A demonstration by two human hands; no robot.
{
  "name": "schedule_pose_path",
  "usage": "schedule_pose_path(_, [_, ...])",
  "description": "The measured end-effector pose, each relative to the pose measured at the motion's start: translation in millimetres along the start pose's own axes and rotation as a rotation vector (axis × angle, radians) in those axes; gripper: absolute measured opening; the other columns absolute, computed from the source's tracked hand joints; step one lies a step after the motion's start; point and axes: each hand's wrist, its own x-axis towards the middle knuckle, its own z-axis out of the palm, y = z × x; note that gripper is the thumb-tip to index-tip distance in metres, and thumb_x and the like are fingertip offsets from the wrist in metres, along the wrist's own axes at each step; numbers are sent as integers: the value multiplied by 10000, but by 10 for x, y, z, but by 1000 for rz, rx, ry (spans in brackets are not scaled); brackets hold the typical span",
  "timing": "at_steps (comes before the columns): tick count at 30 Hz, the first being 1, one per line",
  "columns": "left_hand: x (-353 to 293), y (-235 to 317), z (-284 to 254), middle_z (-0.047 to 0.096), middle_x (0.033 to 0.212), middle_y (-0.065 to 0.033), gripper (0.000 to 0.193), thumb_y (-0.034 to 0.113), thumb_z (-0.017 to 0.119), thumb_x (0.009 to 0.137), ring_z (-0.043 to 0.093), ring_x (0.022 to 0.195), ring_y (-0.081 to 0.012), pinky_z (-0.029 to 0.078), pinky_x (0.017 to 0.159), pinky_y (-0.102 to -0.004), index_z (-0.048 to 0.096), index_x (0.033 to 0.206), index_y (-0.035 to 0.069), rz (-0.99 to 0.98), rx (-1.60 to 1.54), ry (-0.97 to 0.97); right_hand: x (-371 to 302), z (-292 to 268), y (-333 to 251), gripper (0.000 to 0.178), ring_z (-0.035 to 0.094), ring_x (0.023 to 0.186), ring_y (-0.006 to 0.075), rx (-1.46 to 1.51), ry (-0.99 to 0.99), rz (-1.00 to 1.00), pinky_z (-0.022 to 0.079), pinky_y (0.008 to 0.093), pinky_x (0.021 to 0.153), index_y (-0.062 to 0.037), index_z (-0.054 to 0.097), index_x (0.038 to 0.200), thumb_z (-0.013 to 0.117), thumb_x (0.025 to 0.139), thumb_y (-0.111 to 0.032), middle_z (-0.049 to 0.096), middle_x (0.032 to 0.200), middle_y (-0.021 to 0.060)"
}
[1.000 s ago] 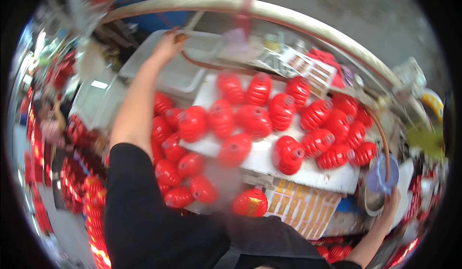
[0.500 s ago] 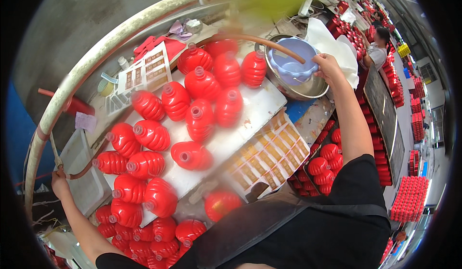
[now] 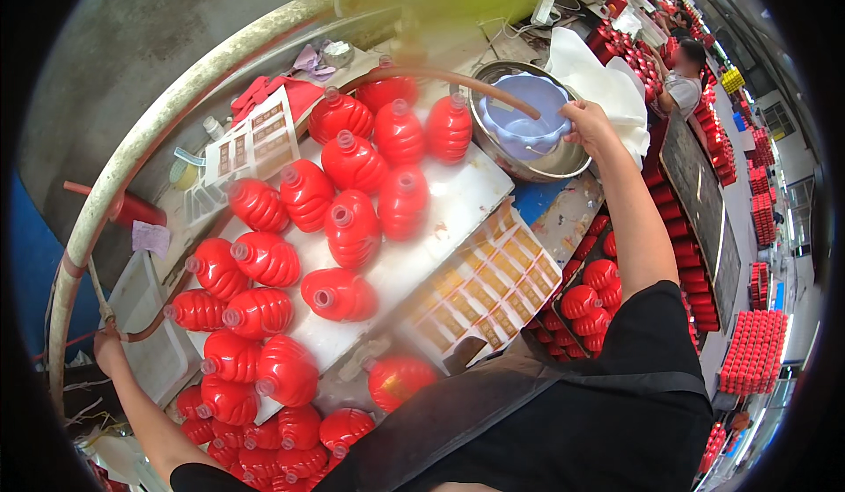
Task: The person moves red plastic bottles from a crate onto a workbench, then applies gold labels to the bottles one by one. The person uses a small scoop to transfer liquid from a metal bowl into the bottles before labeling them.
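In my right hand [image 3: 588, 128] is the scalloped rim of a blue plastic bowl [image 3: 541, 144], pinched at its right side. The bowl sits tilted inside a wide metal basin [image 3: 572, 165]. A brown rubber hose [image 3: 458, 77] arches over the table, and its free end hangs over the bowl. Far to the left, my left hand [image 3: 107, 351] is closed round a hose fitting [image 3: 108, 323] where the hose joins a thin pipe; the fingers are partly hidden. Several glossy red, ribbed plastic bottles [image 3: 352, 162] with clear, uncapped necks lie and stand on the white board [image 3: 458, 201] between my hands.
A label sheet [image 3: 493, 281] lies along the board's near edge. More red bottles [image 3: 260, 448] are heaped below. A large curved pipe [image 3: 114, 157] bows round the left. White cloth [image 3: 607, 87] lies beyond the basin. A seated person [image 3: 685, 78] is at the far right.
The view has shifted slightly, so the board and bottles appear a little further left. Both hands keep their grips, and the hose end stays over the bowl.
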Motion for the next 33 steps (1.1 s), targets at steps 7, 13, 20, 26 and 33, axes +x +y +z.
schedule_pose_path(7, [-54,-79,51,747,1030,-170,579,564,542,958,703,982,-370,535,821,-465,744,1092,37,79,-159,52,-86,6,-18,182,531,481,92,33,18,6,521,234,441,-37,600,952,720,847,-122,543,661,-16])
schedule_pose_path(13, [132,-272,293,723,1115,-191,610,588,521,961,668,1071,-396,509,873,-481,693,1170,41,50,-190,114,-93,-23,-1,181,574,546,127,13,17,6,541,269,515,-26,646,939,711,820,-146,580,716,14])
schedule_pose_path(20, [211,-473,564,678,1219,-233,589,494,544,972,643,1131,-421,518,911,-486,572,1388,78,179,-134,283,-68,-50,53,130,589,573,130,56,-15,57,543,275,533,-45,652,932,696,861,-145,613,751,17])
schedule_pose_path(26, [153,-433,527,640,1313,-233,634,415,580,969,634,1173,-405,517,942,-473,478,1483,58,171,-86,231,-86,-70,106,107,593,582,127,75,-17,71,544,275,532,-66,649,909,692,866,-153,622,758,16])
schedule_pose_path(33, [21,-369,449,641,1304,-249,647,400,594,962,634,1173,-411,516,946,-466,475,1478,29,182,-77,214,-94,-90,133,104,603,581,132,101,-14,71,547,282,532,-74,648,896,694,851,-156,626,752,16])
